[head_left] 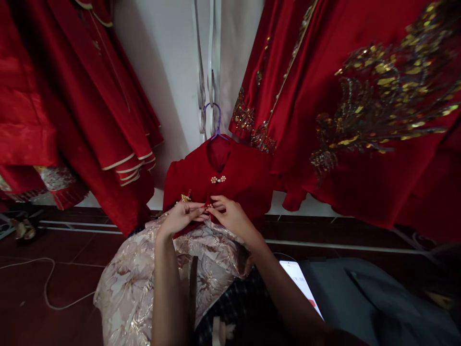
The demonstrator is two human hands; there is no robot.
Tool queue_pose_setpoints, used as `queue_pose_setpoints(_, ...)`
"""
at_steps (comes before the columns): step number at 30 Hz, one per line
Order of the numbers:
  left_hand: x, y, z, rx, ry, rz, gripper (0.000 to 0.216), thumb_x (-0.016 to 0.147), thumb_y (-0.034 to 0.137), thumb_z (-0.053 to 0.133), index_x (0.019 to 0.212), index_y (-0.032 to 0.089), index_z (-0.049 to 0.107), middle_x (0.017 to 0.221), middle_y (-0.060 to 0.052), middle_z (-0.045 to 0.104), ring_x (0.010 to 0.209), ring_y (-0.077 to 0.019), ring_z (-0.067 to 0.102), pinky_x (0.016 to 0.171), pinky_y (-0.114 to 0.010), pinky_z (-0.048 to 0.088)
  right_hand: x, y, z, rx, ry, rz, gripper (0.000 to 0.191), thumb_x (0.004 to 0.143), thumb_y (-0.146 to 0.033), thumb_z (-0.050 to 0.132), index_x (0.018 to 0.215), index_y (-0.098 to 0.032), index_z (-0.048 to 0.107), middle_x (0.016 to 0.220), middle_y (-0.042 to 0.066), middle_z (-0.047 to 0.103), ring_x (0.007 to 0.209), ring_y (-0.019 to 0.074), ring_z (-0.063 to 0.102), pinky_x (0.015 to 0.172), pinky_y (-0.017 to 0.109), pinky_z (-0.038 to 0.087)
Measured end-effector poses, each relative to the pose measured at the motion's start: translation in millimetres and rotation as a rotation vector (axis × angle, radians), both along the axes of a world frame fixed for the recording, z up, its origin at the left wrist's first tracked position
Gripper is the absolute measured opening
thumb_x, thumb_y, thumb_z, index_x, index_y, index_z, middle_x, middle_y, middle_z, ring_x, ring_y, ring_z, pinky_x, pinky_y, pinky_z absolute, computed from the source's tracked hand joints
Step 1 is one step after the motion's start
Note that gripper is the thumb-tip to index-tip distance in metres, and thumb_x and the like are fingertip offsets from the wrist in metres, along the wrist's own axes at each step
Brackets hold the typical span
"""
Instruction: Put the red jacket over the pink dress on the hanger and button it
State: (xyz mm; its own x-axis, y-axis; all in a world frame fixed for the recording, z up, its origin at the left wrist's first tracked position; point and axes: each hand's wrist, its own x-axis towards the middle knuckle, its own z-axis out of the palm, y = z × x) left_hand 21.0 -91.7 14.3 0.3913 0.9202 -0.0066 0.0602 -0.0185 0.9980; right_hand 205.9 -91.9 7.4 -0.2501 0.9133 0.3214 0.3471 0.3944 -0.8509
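Note:
A small red jacket [245, 178] hangs on a purple hanger [215, 122] hooked on a white rail, over a pale brocade skirt [144, 283]. A pearl clasp [218, 179] closes it near the collar. My left hand [182, 215] and my right hand [230, 215] meet at the jacket's front below that clasp, fingers pinched together on a small fastening there that I cannot make out clearly. A gold ornament [186, 197] sits just above my left hand.
Large red gowns hang at the left [72, 105] and at the right [360, 110], the right one with gold sequin embroidery. A lit phone [300, 283] lies on a grey surface by my right forearm. A white cord [46, 283] runs over the dark floor.

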Motion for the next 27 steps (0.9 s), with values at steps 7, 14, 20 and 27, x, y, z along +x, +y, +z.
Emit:
queue_pose_setpoints(7,0,6,-2.4,0.214,0.106,0.243,0.029,0.066,0.036,0.07,0.085,0.015,0.069,0.08,-0.007,0.071,0.075,-0.018,0.066,0.073,-0.032,0.052,-3,4,-1.9,0.009,0.105,-0.093,0.026,0.074,-0.025,0.063,0.099,-0.017,0.058,0.082,0.006,0.068,0.077,0.0166,0.066,0.071,0.032,0.054)
queue_pose_setpoints(14,-17,26,-22.3,0.435,0.189,0.674,0.039,0.06,0.03,0.072,0.093,0.015,0.058,0.09,-0.006,0.064,0.074,-0.0136,0.06,0.071,-0.029,0.05,2,3,5.1,0.046,0.121,-0.136,0.029,0.071,-0.024,0.065,0.098,-0.018,0.055,0.08,0.003,0.064,0.074,0.0142,0.063,0.065,0.027,0.053)
queue_pose_setpoints(20,-17,33,-31.2,0.336,0.002,0.548,0.036,0.059,0.029,0.072,0.088,0.014,0.056,0.079,-0.004,0.064,0.072,-0.0128,0.061,0.074,-0.03,0.05,6,-1,15.1,-0.094,0.212,0.003,0.028,0.071,-0.025,0.066,0.096,-0.019,0.056,0.084,0.003,0.063,0.079,0.0142,0.063,0.075,0.03,0.053)
queue_pose_setpoints(27,-5,35,-27.7,0.344,-0.072,0.603,0.028,0.061,0.032,0.07,0.081,0.014,0.061,0.083,-0.006,0.067,0.078,-0.0151,0.064,0.08,-0.031,0.051,-22,14,15.6,-0.004,0.35,0.016,0.032,0.072,-0.028,0.064,0.1,-0.02,0.051,0.084,0.002,0.062,0.08,0.0134,0.062,0.076,0.028,0.053)
